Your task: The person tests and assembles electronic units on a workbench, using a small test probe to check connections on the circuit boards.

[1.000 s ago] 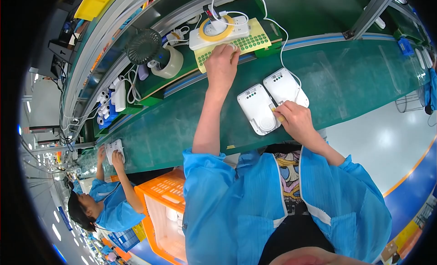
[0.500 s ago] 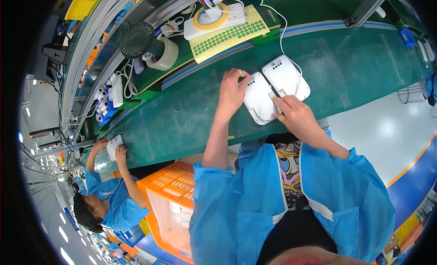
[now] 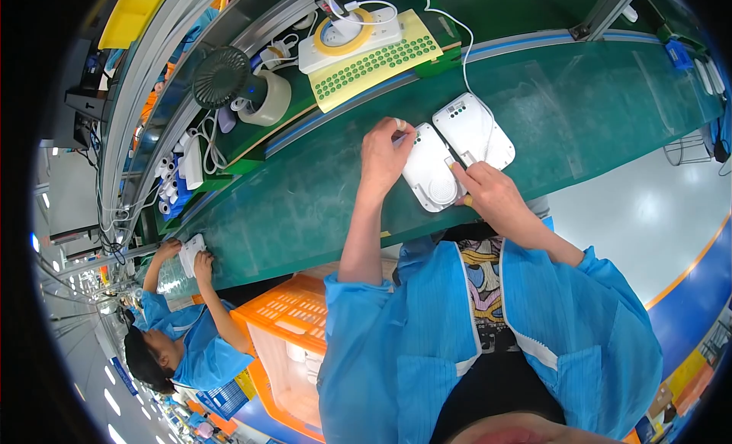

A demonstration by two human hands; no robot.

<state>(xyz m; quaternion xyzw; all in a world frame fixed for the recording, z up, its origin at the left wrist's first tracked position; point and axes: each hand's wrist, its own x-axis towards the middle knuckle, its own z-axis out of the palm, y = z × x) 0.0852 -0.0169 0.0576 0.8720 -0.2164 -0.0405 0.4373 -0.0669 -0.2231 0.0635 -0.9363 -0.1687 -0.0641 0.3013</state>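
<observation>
A flat white device (image 3: 425, 169) with rounded corners lies on the green bench mat, its face with a round disc at the near end turned up. At its far left corner, by a few small green dots, my left hand (image 3: 383, 158) is closed with thumb and forefinger together; anything pinched there is too small to make out. My right hand (image 3: 494, 194) grips the device's right edge near the disc, yellow covers on some fingertips. Just to the right lies a second white device (image 3: 474, 127), also with green dots, a white cable (image 3: 467, 59) running across it.
Beyond the mat, a yellow sheet of green round stickers (image 3: 374, 70) lies by a power strip (image 3: 385, 36) with a yellow tape roll (image 3: 324, 38). A small fan (image 3: 219, 76) stands left. An orange crate (image 3: 282, 310) is below the bench; a co-worker (image 3: 202, 322) handles another white piece.
The view has shifted slightly, so the bench things appear a little further left. Both my hands stay at the same device, with the right fingers slightly shifted along its edge.
</observation>
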